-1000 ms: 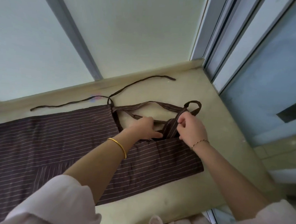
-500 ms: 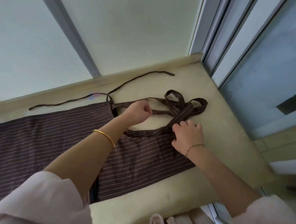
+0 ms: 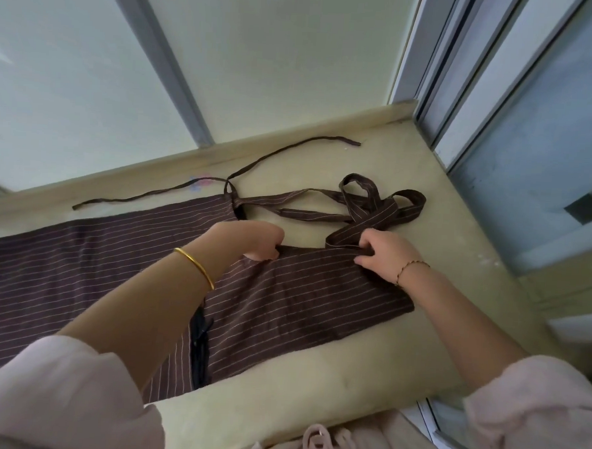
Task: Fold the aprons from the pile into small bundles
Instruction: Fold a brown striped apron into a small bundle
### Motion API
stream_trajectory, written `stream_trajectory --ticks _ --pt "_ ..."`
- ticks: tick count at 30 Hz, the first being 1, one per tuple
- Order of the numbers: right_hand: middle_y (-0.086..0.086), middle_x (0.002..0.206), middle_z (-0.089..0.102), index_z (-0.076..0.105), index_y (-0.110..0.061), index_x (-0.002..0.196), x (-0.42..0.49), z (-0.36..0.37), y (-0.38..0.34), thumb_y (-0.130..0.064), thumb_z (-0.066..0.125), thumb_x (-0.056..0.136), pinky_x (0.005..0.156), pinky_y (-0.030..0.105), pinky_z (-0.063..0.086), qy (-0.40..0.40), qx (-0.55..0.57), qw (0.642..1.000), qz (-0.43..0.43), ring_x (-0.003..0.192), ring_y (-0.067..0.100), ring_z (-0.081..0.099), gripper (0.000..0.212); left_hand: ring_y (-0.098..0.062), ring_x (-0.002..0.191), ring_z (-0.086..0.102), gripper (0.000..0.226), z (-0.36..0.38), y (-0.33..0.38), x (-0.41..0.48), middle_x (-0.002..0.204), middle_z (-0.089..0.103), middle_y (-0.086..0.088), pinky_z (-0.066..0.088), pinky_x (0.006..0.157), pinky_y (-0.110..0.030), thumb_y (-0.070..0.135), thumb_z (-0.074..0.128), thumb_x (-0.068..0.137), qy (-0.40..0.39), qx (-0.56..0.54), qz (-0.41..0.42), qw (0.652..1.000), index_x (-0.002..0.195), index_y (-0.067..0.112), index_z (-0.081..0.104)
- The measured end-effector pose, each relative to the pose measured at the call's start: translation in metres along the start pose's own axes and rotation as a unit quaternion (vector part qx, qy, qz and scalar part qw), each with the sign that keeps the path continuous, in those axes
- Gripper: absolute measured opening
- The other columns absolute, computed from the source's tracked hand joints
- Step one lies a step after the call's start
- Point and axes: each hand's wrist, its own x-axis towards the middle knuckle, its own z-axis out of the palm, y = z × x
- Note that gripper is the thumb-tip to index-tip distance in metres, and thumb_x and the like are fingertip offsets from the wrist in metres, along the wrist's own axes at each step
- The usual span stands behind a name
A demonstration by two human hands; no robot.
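A brown apron point(image 3: 301, 300) with thin pale stripes lies flat on a cream window ledge point(image 3: 465, 240). Its bib end points right. My left hand point(image 3: 252, 239) pinches the bib's top edge at its left corner. My right hand point(image 3: 385, 253) grips the same edge at its right corner, where the wide neck strap joins. The neck strap point(image 3: 377, 208) lies in loose loops just beyond my hands. A thin waist tie point(image 3: 291, 155) trails toward the wall.
Frosted glass panels with grey frames point(image 3: 165, 66) rise behind the ledge. A sliding window point(image 3: 519, 133) closes off the right side. Pale pink cloth point(image 3: 331, 446) bunches at the ledge's near edge, below my arms.
My left hand came down from the strap to the bib's top edge. My right hand curled onto the bib's right corner. The neck strap now lies looped on the ledge.
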Motion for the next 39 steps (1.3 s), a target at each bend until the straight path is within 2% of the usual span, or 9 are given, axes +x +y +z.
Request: stream_trajectory --ticks 5,10,13,17,20,26,33,36,39 --pt "-0.003 0.082 0.054 0.050 -0.015 0.104 -0.007 0.018 0.001 -0.038 0.055 0.092 0.062 0.028 0.040 0.118 0.048 0.989 0.070 0.073 0.018 0.054 0.026 -0.022 0.078 0.054 0.017 0.018 0.004 0.009 0.083 0.051 0.000 0.040 0.070 -0.032 0.014 0.043 0.099 0.085 0.069 -0.045 0.993 0.116 0.014 0.044" --pt "0.000 0.099 0.054 0.047 -0.013 0.114 -0.019 0.022 0.001 -0.036 0.066 0.084 0.069 0.033 0.052 0.169 0.117 0.970 0.128 0.085 0.020 0.058 0.041 -0.024 0.091 0.056 0.018 0.033 0.007 0.013 0.105 0.057 -0.006 0.040 0.072 -0.032 0.015 0.044 0.099 0.163 0.120 -0.036 0.979 0.117 0.013 0.048" --pt "0.006 0.096 0.054 0.047 -0.009 0.106 -0.028 0.021 0.008 -0.043 0.066 0.082 0.065 0.032 0.047 0.124 0.119 0.958 0.230 0.085 0.024 0.057 0.045 -0.025 0.097 0.056 0.020 0.038 0.006 0.016 0.109 0.056 -0.008 0.041 0.072 -0.033 0.015 0.044 0.099 0.177 0.122 -0.040 0.976 0.118 0.012 0.047" --pt "0.000 0.080 0.053 0.047 -0.013 0.093 -0.035 0.025 0.007 -0.049 0.060 0.084 0.063 0.030 0.042 0.031 0.183 0.954 0.237 0.075 0.020 0.054 0.039 -0.024 0.096 0.056 0.020 0.039 0.006 0.017 0.108 0.056 -0.008 0.042 0.073 -0.032 0.015 0.045 0.099 0.182 0.114 -0.041 0.976 0.119 0.012 0.047" --pt "0.000 0.089 0.057 0.046 -0.016 0.098 -0.043 0.024 0.002 -0.050 0.055 0.087 0.064 0.030 0.045 0.084 0.149 0.956 0.238 0.077 0.020 0.054 0.036 -0.023 0.092 0.056 0.020 0.040 0.006 0.017 0.105 0.056 -0.007 0.044 0.071 -0.031 0.015 0.046 0.098 0.182 0.115 -0.039 0.976 0.118 0.013 0.047" --pt "0.002 0.109 0.063 0.054 -0.018 0.115 -0.050 0.023 0.001 -0.042 0.048 0.095 0.077 0.033 0.048 0.041 0.095 0.980 0.168 0.095 0.023 0.059 0.032 -0.022 0.090 0.055 0.022 0.042 0.009 0.012 0.105 0.056 -0.007 0.042 0.069 -0.031 0.023 0.042 0.100 0.178 0.119 -0.024 0.977 0.119 0.013 0.045" --pt "0.008 0.107 0.056 0.050 -0.015 0.114 -0.071 0.020 0.030 -0.030 0.055 0.092 0.068 0.031 0.041 0.115 -0.063 0.955 0.267 0.085 0.025 0.056 0.027 -0.020 0.109 0.051 0.027 0.052 0.015 0.004 0.113 0.055 0.001 0.037 0.101 -0.038 0.034 0.041 0.097 0.205 0.152 0.081 0.963 0.117 0.020 0.052" --pt "0.007 0.101 0.049 0.048 -0.014 0.107 -0.065 0.015 -0.011 -0.022 0.058 0.087 0.070 0.028 0.041 0.281 -0.109 0.941 0.152 0.080 0.016 0.043 0.023 -0.020 0.112 0.046 0.027 0.052 0.008 0.000 0.113 0.053 0.002 0.029 0.106 -0.038 0.030 0.042 0.092 0.248 0.149 0.083 0.954 0.115 0.021 0.053" --pt "0.002 0.106 0.054 0.052 -0.017 0.110 -0.044 0.029 -0.071 -0.029 0.053 0.091 0.084 0.030 0.045 0.219 -0.060 0.972 -0.053 0.095 0.016 0.049 0.023 -0.021 0.115 0.042 0.030 0.048 -0.008 -0.005 0.120 0.050 0.001 0.028 0.107 -0.038 0.022 0.050 0.087 0.268 0.160 0.072 0.947 0.117 0.022 0.055"
